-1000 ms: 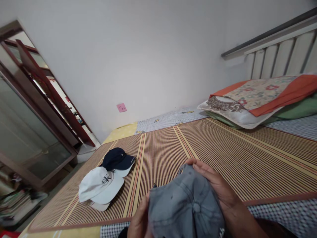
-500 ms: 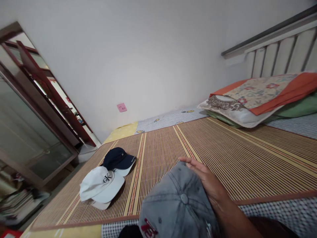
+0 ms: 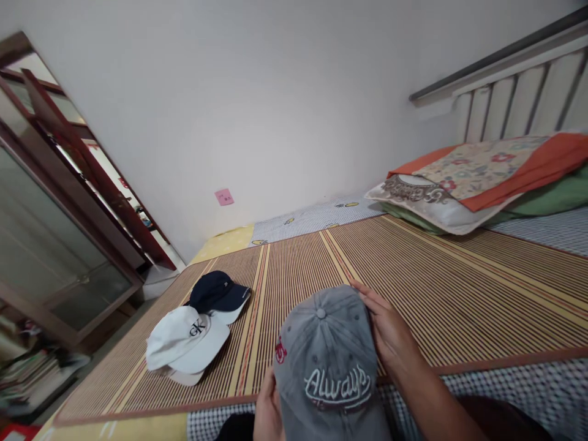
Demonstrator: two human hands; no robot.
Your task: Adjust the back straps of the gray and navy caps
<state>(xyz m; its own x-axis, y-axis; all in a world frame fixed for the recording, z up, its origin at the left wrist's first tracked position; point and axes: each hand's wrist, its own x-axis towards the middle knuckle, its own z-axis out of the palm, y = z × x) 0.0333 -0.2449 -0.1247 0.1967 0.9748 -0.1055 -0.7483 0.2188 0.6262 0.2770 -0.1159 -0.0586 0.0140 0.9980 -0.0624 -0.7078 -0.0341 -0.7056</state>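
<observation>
A grey baseball cap with white "Always" lettering is held between my two hands over the near edge of the bed. My left hand grips its left side low down, near the brim. Along the right side of the crown curves my right hand, its fingertips at the far edge and its palm against the fabric. To the left, a white cap with a black "CK" mark lies on the bamboo mat. Behind it and touching it is a navy cap.
Stacked pillows with an orange floral cover lie at the back right by the radiator. A pink note sticks to the wall. On the left stand a glass-panelled door and a pile of papers.
The grey cap has turned so its "Always" lettering now faces me, and its crown has shifted away from me. My left hand has come into view on the cap's left side.
</observation>
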